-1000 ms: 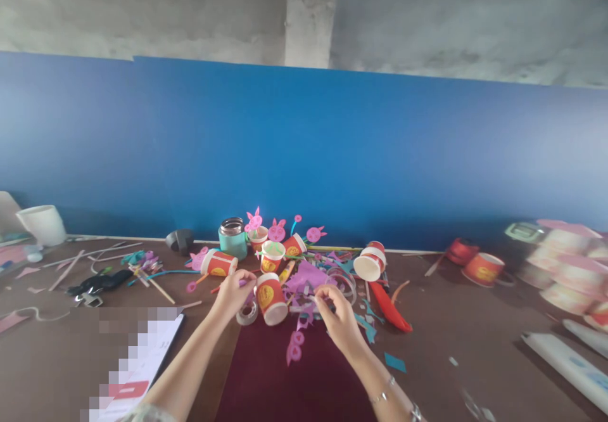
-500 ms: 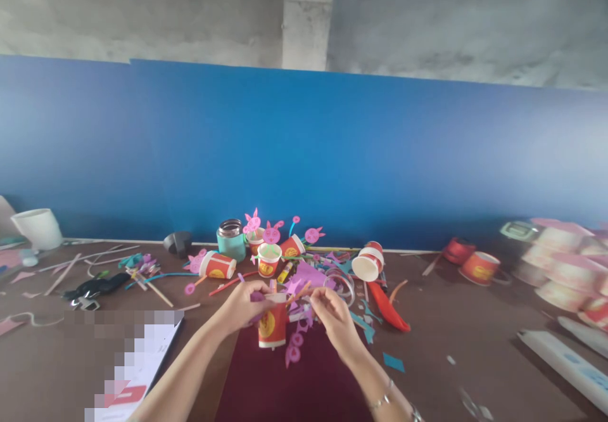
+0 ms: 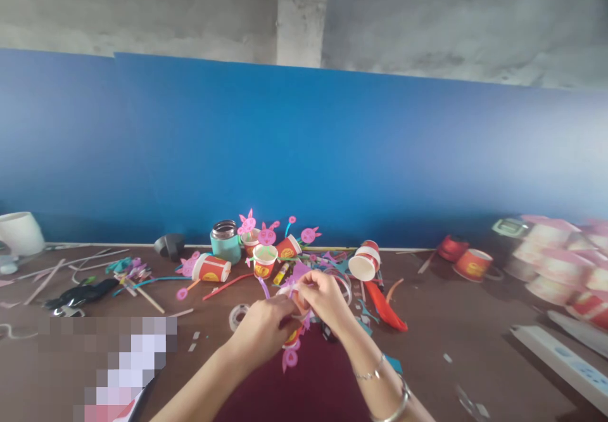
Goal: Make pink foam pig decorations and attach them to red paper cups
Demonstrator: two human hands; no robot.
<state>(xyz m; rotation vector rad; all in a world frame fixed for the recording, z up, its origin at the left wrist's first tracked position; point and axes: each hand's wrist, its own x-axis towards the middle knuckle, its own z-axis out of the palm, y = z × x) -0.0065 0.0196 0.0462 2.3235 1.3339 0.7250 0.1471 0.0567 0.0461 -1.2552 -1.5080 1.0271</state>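
My left hand (image 3: pixel 270 324) is wrapped round a red paper cup (image 3: pixel 291 338) with a yellow emblem. Most of that cup is hidden behind my fingers. Close against its upper part, my right hand (image 3: pixel 327 298) has its fingers pinched together; what they grip is too small to make out. A purple strip (image 3: pixel 264 289) sticks up beside the left fingers. Below the cup, a pink paper cut-out (image 3: pixel 289 360) shows over a dark maroon sheet (image 3: pixel 304 390). Left of the hands lies a roll of clear tape (image 3: pixel 239 316).
Behind the hands stand decorated paper cups (image 3: pixel 265 261) and a teal flask (image 3: pixel 226 243). A red balloon-like piece (image 3: pixel 387 308) lies to the right, before a power strip (image 3: pixel 560 362). Stacked cups (image 3: pixel 560 263) fill the far right; a black strap (image 3: pixel 83 295) lies left.
My right hand has moved in to meet the left at the cup's upper part. The left hand has shifted right and lower, now covering most of the cup. The tape roll has come into sight.
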